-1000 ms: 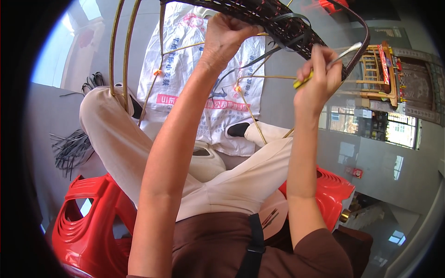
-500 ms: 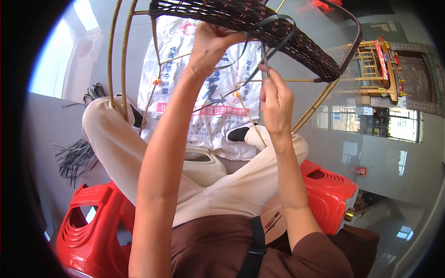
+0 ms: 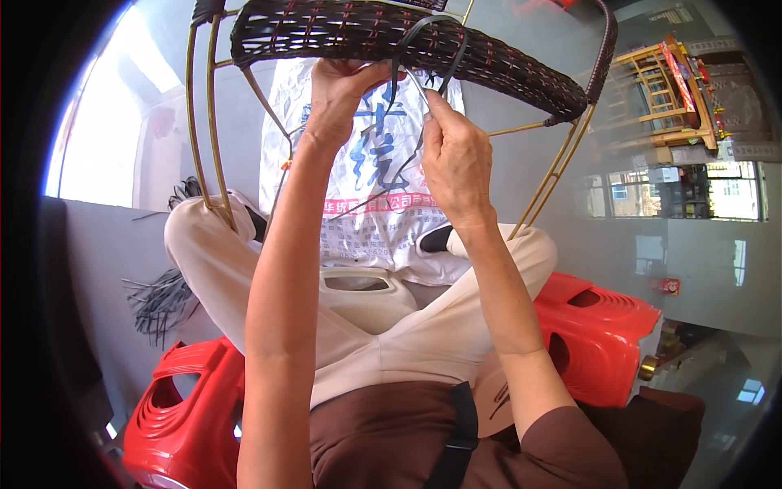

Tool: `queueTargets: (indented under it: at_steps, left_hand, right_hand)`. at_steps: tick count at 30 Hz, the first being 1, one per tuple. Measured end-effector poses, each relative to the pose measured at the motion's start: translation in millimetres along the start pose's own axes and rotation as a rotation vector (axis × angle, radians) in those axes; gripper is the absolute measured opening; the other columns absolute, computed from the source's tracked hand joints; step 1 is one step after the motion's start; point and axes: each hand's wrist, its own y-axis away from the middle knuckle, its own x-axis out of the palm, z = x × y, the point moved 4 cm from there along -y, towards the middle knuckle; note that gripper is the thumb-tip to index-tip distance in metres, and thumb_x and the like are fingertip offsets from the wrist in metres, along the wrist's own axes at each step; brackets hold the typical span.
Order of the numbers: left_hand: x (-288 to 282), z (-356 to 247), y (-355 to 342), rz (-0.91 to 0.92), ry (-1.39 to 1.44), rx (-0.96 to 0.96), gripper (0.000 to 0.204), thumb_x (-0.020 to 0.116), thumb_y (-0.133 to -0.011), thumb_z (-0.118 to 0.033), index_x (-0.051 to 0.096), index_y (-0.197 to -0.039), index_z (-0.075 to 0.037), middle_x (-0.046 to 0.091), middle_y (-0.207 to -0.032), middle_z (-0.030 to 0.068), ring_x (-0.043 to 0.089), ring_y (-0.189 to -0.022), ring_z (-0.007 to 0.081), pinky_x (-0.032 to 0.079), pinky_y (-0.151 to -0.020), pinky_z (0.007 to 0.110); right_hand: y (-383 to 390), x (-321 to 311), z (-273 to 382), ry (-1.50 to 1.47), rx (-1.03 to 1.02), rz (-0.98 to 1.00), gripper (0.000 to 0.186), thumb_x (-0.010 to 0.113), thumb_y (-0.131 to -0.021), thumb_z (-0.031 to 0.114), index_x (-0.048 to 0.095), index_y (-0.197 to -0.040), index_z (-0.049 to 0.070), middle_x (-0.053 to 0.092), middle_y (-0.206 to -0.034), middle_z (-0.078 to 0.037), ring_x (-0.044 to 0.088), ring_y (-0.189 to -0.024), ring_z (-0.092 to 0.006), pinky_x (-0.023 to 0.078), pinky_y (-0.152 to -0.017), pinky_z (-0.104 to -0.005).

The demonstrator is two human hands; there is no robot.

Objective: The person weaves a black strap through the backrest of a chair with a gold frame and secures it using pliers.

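Note:
A dark brown woven chair panel (image 3: 326, 31) stretches across the top, fixed to a gold metal frame (image 3: 213, 122). A loop of flat black strip (image 3: 419, 24) comes out of its weave and hangs below the lower edge. At that edge my left hand (image 3: 338, 98) is closed, thumb and fingers pinching beside the strip; some fingertips are hidden. My right hand (image 3: 456, 163) is wrapped round a thin metal tool (image 3: 418, 84), its shaft pointing up at the weave beside the strip. The tool's handle is hidden in my palm.
A white printed sack (image 3: 375, 175) lies under the frame. A cream plastic stool (image 3: 391, 303) stands between my legs, with red stools (image 3: 175, 399) on both sides. Loose black strips (image 3: 163, 306) lie at the left; a wooden rack (image 3: 652, 90) stands far right.
The panel has shifted left and slightly up in view. My right hand and tool have moved left and up, closer to my left hand. The left hand has shifted left and down.

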Motion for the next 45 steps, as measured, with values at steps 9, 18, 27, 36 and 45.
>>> queueTargets:
  at_steps: [9, 18, 27, 36, 45]
  left_hand:
    - [-4, 3, -1, -0.026, -0.09, -0.025, 0.007, 0.053, -0.076, 0.007, 0.055, -0.08, 0.001, 0.054, -0.074, 0.004, 0.06, -0.07, 0.0159, 0.054, -0.077, 0.036]
    - [-2, 4, 2, -0.009, 0.033, 0.0, 0.01, 0.059, -0.072, 0.002, 0.061, -0.081, 0.0, 0.061, -0.073, 0.0057, 0.058, -0.058, 0.015, 0.051, -0.059, 0.026]
    - [7, 6, 3, -0.043, 0.079, 0.034, 0.003, 0.057, -0.074, 0.001, 0.058, -0.073, -0.002, 0.058, -0.065, 0.0042, 0.053, -0.05, 0.0135, 0.053, -0.064, 0.031]
    - [5, 4, 2, -0.011, 0.053, 0.035, 0.003, 0.057, -0.074, -0.001, 0.057, -0.071, -0.002, 0.055, -0.063, 0.0026, 0.056, -0.05, 0.014, 0.053, -0.058, 0.029]
    - [8, 5, 7, -0.04, -0.009, 0.108, 0.005, 0.054, -0.079, 0.003, 0.056, -0.076, -0.002, 0.051, -0.059, -0.0006, 0.044, -0.043, 0.0072, 0.054, -0.072, 0.038]
  right_hand:
    - [2, -1, 4, -0.018, 0.103, 0.022, 0.023, 0.05, -0.08, 0.005, 0.058, -0.101, 0.002, 0.058, -0.071, -0.02, 0.058, -0.065, -0.0351, 0.045, -0.058, -0.0404]
    - [-5, -4, 9, -0.132, 0.154, -0.016, 0.01, 0.05, -0.079, 0.008, 0.057, -0.082, 0.001, 0.057, -0.063, -0.019, 0.058, -0.064, -0.0366, 0.046, -0.058, -0.0433]
    - [-20, -18, 5, -0.108, 0.127, -0.023, 0.009, 0.053, -0.076, 0.009, 0.06, -0.075, 0.003, 0.058, -0.062, -0.018, 0.058, -0.062, -0.0346, 0.046, -0.059, -0.0426]
    - [-28, -28, 2, -0.067, 0.083, -0.033, 0.013, 0.054, -0.075, 0.01, 0.063, -0.079, 0.002, 0.06, -0.066, -0.018, 0.06, -0.065, -0.0342, 0.049, -0.062, -0.0407]
    - [-33, -25, -1, -0.074, 0.113, 0.07, 0.013, 0.053, -0.073, 0.009, 0.063, -0.071, 0.001, 0.059, -0.065, -0.021, 0.06, -0.063, -0.0365, 0.05, -0.061, -0.0416]
